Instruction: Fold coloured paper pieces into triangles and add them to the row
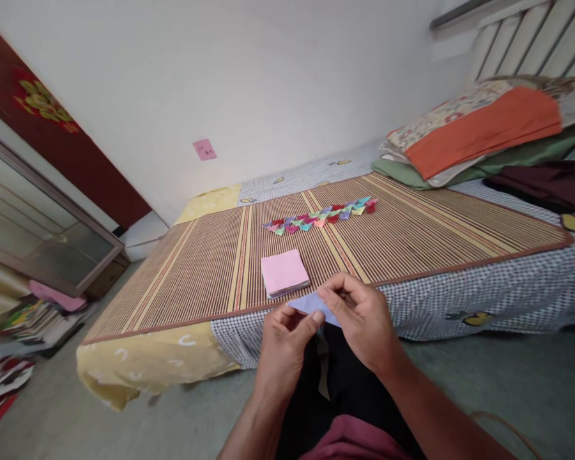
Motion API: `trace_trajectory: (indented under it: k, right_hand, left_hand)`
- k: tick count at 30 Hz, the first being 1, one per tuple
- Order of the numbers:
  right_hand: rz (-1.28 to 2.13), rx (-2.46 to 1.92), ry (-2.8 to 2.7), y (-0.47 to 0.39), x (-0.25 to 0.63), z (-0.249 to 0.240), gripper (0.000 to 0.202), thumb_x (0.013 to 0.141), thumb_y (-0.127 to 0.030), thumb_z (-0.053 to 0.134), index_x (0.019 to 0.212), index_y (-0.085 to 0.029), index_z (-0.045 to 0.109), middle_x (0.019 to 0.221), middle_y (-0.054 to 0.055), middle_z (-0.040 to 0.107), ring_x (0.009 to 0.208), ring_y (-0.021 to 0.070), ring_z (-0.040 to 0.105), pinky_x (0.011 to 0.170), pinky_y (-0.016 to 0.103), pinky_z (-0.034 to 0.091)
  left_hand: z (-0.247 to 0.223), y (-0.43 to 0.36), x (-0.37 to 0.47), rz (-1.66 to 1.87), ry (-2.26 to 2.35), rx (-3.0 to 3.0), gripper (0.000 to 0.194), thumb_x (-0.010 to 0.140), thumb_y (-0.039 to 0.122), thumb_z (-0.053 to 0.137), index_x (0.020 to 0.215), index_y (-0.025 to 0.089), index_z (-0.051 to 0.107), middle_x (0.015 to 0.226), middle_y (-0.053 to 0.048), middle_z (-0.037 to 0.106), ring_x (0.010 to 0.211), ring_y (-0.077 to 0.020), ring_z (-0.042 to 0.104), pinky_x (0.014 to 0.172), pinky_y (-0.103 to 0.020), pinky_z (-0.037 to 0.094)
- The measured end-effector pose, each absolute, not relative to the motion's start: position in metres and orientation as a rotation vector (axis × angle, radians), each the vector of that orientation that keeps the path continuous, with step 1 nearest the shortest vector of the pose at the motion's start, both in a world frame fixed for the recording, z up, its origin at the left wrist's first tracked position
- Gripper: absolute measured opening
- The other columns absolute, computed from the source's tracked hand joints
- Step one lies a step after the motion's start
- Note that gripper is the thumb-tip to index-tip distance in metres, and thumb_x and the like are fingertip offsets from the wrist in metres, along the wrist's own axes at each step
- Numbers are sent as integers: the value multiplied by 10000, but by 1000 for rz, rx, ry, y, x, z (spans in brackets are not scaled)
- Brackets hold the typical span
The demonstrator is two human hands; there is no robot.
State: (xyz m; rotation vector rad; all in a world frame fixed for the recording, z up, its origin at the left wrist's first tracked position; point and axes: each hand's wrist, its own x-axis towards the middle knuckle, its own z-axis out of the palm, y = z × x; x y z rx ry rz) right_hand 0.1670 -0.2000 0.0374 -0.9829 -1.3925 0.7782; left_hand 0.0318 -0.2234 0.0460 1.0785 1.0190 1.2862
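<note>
Between my two hands is a folded sheet of lavender paper (311,305), roughly triangular, held just above the near edge of the bed. My left hand (287,338) pinches its lower left part with thumb and fingers. At its upper right, my right hand (361,319) is closed on the paper, thumb on top. Just beyond them lies a stack of square paper (285,273) with a pink sheet uppermost. Farther back, several small folded paper pieces (321,218) in many colours stand in close rows on the mat.
A striped bamboo mat (201,262) covers the bed. Folded bedding (489,131) and dark cloth (546,184) lie at the right. A pink note (204,149) is on the wall. A glass-fronted cabinet (38,217) and piled papers (38,322) stand at the left.
</note>
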Motion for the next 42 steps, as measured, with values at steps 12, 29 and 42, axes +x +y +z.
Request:
trace_trajectory:
  k: [12,29,42]
  right_hand:
    - [846,-988,-1491,-201,176,42,253,914,-323,633,701,-187,621,615,-13,581,560,129,516,514,239,402]
    - [931,-954,-1591,-194,185,45,270,919,-347,639,704,-184,625,645,-7,604,605,140,553,530,243,410]
    - [1246,-791,-1638,-183,184,50,451,1011,-421,468,709,-159,675,630,-2,586,591,122,511,557,243,401]
  left_hand:
    - [42,-223,26,1277,1021,1078,268,729,378,837,715,158,685,679,-8,642,655,-142,555,658,-254,445]
    - [61,-222,4,1012,1037,1366,276,840,430,734,787,161,764,760,-62,713,760,-194,619,764,-283,456]
    - [52,-220,9,1026,1050,1237,332,749,350,827,644,150,584,640,20,525,622,-110,436,615,-240,329]
